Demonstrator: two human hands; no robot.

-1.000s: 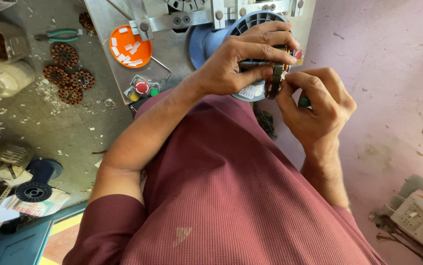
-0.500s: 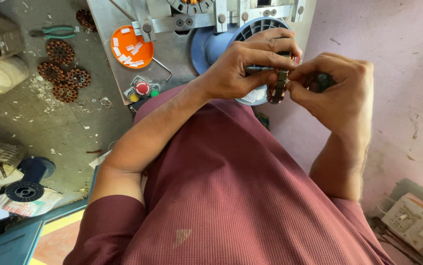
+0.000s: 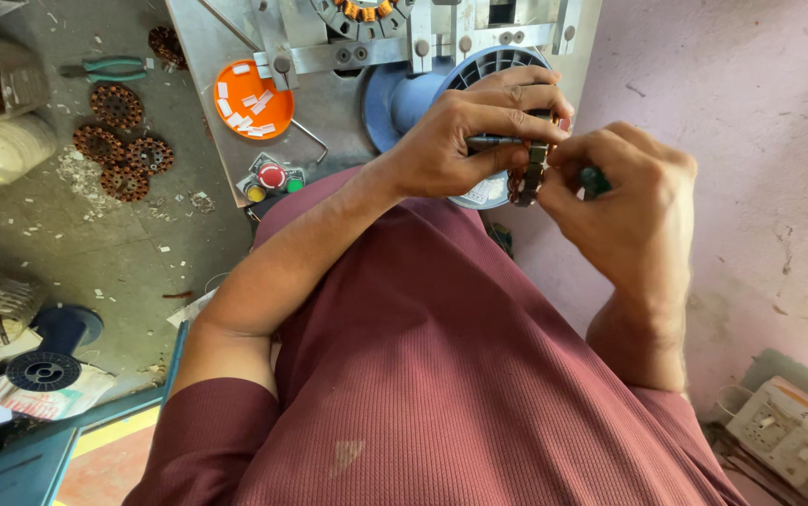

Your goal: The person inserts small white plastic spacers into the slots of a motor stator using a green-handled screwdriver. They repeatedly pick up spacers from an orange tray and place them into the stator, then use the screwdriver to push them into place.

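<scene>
1. The left hand [image 3: 479, 131] pinches a thin dark metal rod [image 3: 493, 141] between thumb and fingertips; the grip is pressed tight, and the rod lies level, pointing toward the other hand.
2. The right hand [image 3: 624, 211] is curled shut around a small green-handled tool [image 3: 595, 180], only a sliver of which shows between its fingers.
3. Between the two hands sits a small dark toothed ring [image 3: 527, 178], edge-on, at the rod's end. Both hands touch it; how it sits on the rod is hidden.
4. Since a second ago the right hand has risen from below the ring to level with the left, its back now facing the camera. The left hand has hardly moved. That suggests the hands are closing in on the ring from both sides.
5. Just behind the hands is a blue plastic spool [image 3: 422, 89] on a grey metal machine [image 3: 329, 94].
6. On the machine lie an orange dish [image 3: 252, 98] of white slips and a red push button [image 3: 271, 175].
7. Farther left, on the table [image 3: 66, 244], lie several brown toothed discs [image 3: 113, 141] and green-handled pliers [image 3: 109, 67].
8. A maroon shirt [image 3: 441, 375] fills the lower view.
</scene>
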